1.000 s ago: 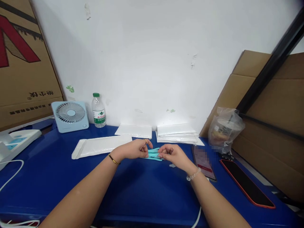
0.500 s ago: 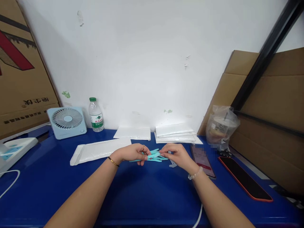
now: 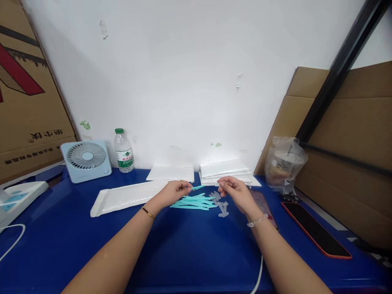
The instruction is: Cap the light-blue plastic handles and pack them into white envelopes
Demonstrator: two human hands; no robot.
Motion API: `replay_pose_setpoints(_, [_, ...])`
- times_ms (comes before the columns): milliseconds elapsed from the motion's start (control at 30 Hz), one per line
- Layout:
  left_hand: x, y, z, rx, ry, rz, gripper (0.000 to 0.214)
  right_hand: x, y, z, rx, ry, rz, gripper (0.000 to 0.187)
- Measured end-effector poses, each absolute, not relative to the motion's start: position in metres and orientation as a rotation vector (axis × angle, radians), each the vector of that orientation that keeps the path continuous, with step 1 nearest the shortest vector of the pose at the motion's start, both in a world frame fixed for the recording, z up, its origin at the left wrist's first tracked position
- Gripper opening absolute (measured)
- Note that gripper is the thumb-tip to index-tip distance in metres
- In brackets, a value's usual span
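Between the thumb and fingers of my left hand (image 3: pixel 176 192) is a slim turquoise stick that looks like an eyebrow razor (image 3: pixel 198 187), pointing right. My right hand (image 3: pixel 235 191) pinches a small translucent cap (image 3: pixel 215 183), just apart from the razor's right end. Below both hands lies a loose pile of similar turquoise razors (image 3: pixel 196 202) on the blue table (image 3: pixel 183 253). Several loose translucent caps (image 3: pixel 223 214) are scattered at the right of that pile, under my right hand.
A long white padded envelope (image 3: pixel 122 198) lies left of the pile; more white envelopes (image 3: pixel 226 168) lie by the wall. A blue fan (image 3: pixel 87 161) and a water bottle (image 3: pixel 124 151) stand back left. At right are two phones (image 3: pixel 315 230) and a bagged drink cup (image 3: pixel 284 163).
Both hands have risen off the pile and moved apart, uncovering the razors and loose caps. The left hand's razor and the right hand's cap now show separately.
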State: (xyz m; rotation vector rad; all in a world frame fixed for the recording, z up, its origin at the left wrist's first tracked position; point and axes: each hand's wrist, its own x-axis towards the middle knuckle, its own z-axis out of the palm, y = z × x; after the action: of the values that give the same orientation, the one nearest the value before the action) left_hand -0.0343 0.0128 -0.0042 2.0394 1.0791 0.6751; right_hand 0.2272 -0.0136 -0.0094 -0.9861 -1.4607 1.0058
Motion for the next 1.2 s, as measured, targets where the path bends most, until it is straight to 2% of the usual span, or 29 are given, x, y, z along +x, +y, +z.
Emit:
replay_pose_setpoints(133, [-0.032,0.012,-0.004,2.164,1.151,0.810,0.036,0.226,-0.011,-0.015,-0.975,-1.371,1.118,0.033])
replay_pose_setpoints(433, [-0.030,0.009,-0.002,2.330,1.228,0.884,0.025,0.208,-0.017,-0.021,-0.935,-1.339,1.027,0.024])
replay_pose_setpoints(1200, [-0.019,0.005,-0.005,2.218,1.254,0.875,0.032,0.194,-0.022,-0.021,-0.943,-1.384,1.024,0.029])
